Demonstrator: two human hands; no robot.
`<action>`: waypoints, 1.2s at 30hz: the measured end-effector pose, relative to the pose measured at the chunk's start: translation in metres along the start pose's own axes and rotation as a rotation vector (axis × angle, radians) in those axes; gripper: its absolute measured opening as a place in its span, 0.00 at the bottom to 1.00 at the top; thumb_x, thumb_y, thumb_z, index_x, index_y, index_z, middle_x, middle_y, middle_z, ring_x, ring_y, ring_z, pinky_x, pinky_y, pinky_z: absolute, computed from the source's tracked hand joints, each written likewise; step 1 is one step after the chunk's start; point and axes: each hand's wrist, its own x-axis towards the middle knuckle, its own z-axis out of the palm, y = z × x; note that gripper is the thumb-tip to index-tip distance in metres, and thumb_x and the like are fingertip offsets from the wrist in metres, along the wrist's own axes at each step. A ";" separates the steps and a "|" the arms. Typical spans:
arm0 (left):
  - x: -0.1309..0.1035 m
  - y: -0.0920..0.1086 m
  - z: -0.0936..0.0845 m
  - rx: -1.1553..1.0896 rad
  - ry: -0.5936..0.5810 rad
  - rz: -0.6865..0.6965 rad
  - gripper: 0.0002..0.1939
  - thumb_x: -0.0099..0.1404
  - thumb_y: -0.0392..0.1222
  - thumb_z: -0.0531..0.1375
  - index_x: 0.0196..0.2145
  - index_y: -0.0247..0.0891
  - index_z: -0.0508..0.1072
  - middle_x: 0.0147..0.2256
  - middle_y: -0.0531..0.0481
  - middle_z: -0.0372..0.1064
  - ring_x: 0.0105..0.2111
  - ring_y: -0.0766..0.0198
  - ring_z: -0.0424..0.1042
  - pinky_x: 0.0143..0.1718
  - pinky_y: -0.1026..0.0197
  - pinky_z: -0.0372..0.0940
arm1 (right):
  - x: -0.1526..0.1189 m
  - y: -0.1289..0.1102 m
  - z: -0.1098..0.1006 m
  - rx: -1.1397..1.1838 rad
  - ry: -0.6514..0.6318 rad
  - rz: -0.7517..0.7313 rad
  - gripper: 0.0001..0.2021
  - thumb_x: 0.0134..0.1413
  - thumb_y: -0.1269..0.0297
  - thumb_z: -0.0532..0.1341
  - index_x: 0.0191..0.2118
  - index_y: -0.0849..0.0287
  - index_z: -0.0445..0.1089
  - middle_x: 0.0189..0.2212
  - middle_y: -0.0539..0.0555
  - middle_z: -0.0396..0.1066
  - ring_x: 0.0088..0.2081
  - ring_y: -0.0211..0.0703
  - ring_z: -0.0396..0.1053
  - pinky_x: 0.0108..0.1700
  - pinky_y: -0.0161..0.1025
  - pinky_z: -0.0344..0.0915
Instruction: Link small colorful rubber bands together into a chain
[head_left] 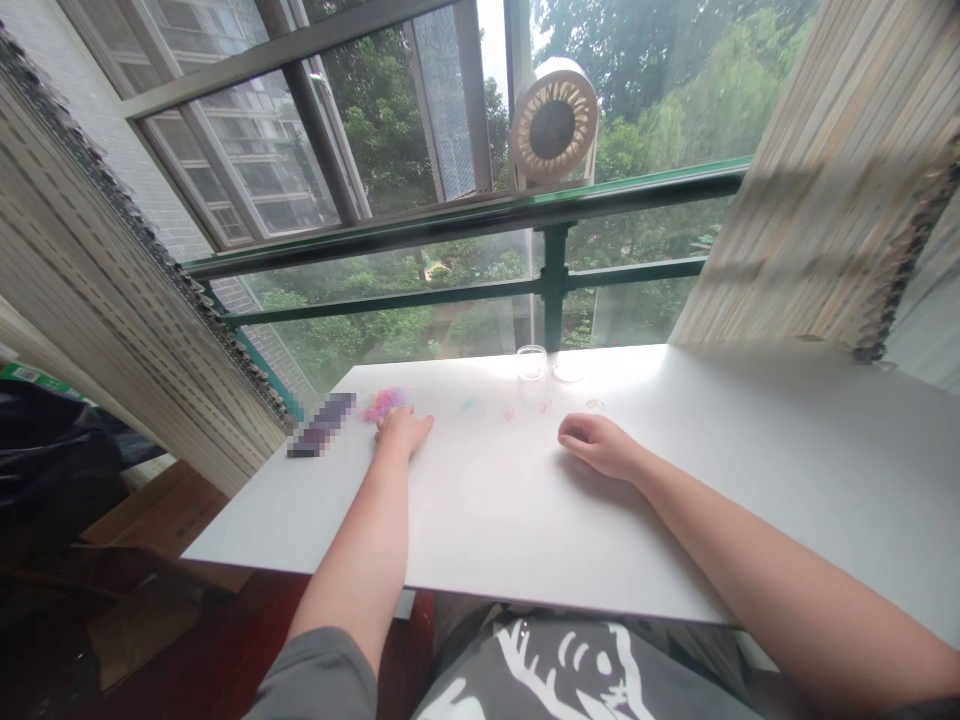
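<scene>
My left hand (pixel 403 432) reaches to the near edge of a pile of small pink, purple and orange pieces (pixel 384 402). Its thumb stands apart from the fingers, and the fingertips partly cover the pile. Resting on the white table, my right hand (pixel 596 442) has its fingers loosely curled, with nothing visible in them. Between the hands lie a small teal piece (pixel 470 404) and two small pink pieces (pixel 510 412), too small to make out. Just beyond the right hand is a pale ring-like piece (pixel 595 404).
A clear round container (pixel 531 364) stands at the table's far edge, with a clear flat disc (pixel 568 374) beside it. A blurred dark rectangular object (pixel 322 425) lies at the left. Behind the white table (pixel 495 520) are a green railing (pixel 555 270), a round fan (pixel 555 128) and curtains.
</scene>
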 end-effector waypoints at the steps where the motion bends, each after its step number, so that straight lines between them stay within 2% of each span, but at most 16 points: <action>1: 0.000 0.000 0.000 0.000 -0.001 0.000 0.31 0.50 0.59 0.53 0.49 0.39 0.64 0.51 0.39 0.58 0.50 0.42 0.55 0.45 0.48 0.55 | 0.000 0.000 0.000 -0.004 0.001 -0.001 0.08 0.45 0.63 0.52 0.27 0.59 0.65 0.23 0.50 0.65 0.25 0.36 0.59 0.29 0.35 0.56; 7: -0.001 0.002 -0.001 -0.011 -0.009 -0.026 0.31 0.50 0.59 0.53 0.49 0.41 0.63 0.53 0.42 0.55 0.50 0.40 0.53 0.43 0.46 0.57 | 0.001 0.001 0.001 -0.010 -0.001 0.003 0.08 0.45 0.63 0.52 0.27 0.59 0.65 0.22 0.50 0.65 0.24 0.36 0.59 0.29 0.34 0.56; 12: -0.001 0.003 -0.001 -0.071 0.015 -0.008 0.28 0.50 0.54 0.55 0.48 0.38 0.66 0.52 0.41 0.58 0.51 0.44 0.55 0.47 0.50 0.55 | 0.000 0.001 0.001 -0.011 -0.004 0.000 0.08 0.45 0.63 0.52 0.27 0.59 0.65 0.23 0.49 0.65 0.24 0.36 0.59 0.29 0.34 0.56; 15: -0.002 0.008 -0.003 -0.274 0.058 0.083 0.26 0.51 0.47 0.57 0.48 0.35 0.65 0.49 0.42 0.62 0.50 0.54 0.59 0.49 0.58 0.55 | 0.000 0.000 0.000 -0.013 -0.006 0.002 0.08 0.45 0.63 0.52 0.27 0.59 0.65 0.22 0.49 0.65 0.24 0.36 0.59 0.28 0.34 0.56; 18: -0.010 0.018 -0.005 -0.618 0.082 0.211 0.23 0.53 0.45 0.56 0.46 0.36 0.67 0.44 0.45 0.67 0.44 0.60 0.65 0.45 0.63 0.59 | 0.000 0.000 0.000 -0.019 -0.006 0.000 0.08 0.46 0.63 0.51 0.27 0.59 0.65 0.22 0.49 0.64 0.24 0.35 0.59 0.28 0.34 0.56; 21: -0.024 0.033 -0.005 -0.889 0.030 0.328 0.20 0.51 0.46 0.58 0.41 0.34 0.71 0.37 0.45 0.71 0.37 0.61 0.69 0.38 0.62 0.63 | 0.000 0.000 0.000 -0.023 0.001 -0.004 0.08 0.45 0.64 0.52 0.27 0.59 0.65 0.22 0.49 0.65 0.24 0.35 0.59 0.28 0.34 0.56; 26: -0.053 0.059 0.004 -1.120 -0.107 0.475 0.16 0.46 0.45 0.62 0.32 0.32 0.74 0.30 0.45 0.72 0.30 0.62 0.70 0.32 0.62 0.64 | 0.001 0.001 0.001 -0.020 0.004 0.008 0.08 0.45 0.64 0.52 0.27 0.60 0.66 0.23 0.50 0.66 0.25 0.35 0.59 0.28 0.33 0.56; 31: -0.073 0.076 0.014 -1.120 -0.229 0.617 0.11 0.47 0.43 0.62 0.28 0.33 0.73 0.27 0.47 0.72 0.27 0.65 0.69 0.28 0.64 0.63 | 0.001 0.001 0.001 -0.036 0.009 0.002 0.08 0.45 0.64 0.52 0.28 0.59 0.66 0.23 0.49 0.65 0.25 0.35 0.59 0.28 0.33 0.56; 36: -0.082 0.083 0.013 -1.034 -0.266 0.715 0.08 0.48 0.41 0.61 0.27 0.34 0.70 0.26 0.48 0.71 0.25 0.69 0.67 0.27 0.65 0.61 | 0.002 0.003 0.002 -0.028 0.014 -0.013 0.07 0.45 0.64 0.53 0.27 0.60 0.66 0.22 0.49 0.65 0.25 0.35 0.59 0.29 0.33 0.56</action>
